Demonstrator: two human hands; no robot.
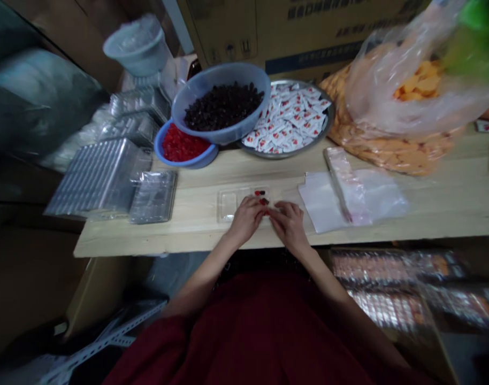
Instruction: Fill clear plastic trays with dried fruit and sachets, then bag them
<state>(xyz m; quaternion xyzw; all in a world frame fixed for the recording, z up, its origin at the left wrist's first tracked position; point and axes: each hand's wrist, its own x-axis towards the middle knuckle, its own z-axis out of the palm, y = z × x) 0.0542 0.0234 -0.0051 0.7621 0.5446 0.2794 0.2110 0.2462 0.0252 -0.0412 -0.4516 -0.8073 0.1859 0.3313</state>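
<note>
Blurred, unreadable Chinese characters (320, 9) on the brown cardboard box (224, 20).

Centre front of the desk (196, 187): tray (227, 207), pieces (260, 192) at its right part. Left of it, a flat tray stack (153, 198); further left, a nested tray stack (96, 174). Behind the tray, left to right: bowl (159, 149), basin (232, 136), pan (282, 155), the basin overlapping both others in view. Right rear: bag (392, 144). Right of the tray: sheets (319, 203), a packet (343, 182) on them. Carton (304, 32) behind the pan. Below desk level, right: packs (376, 267).
</note>
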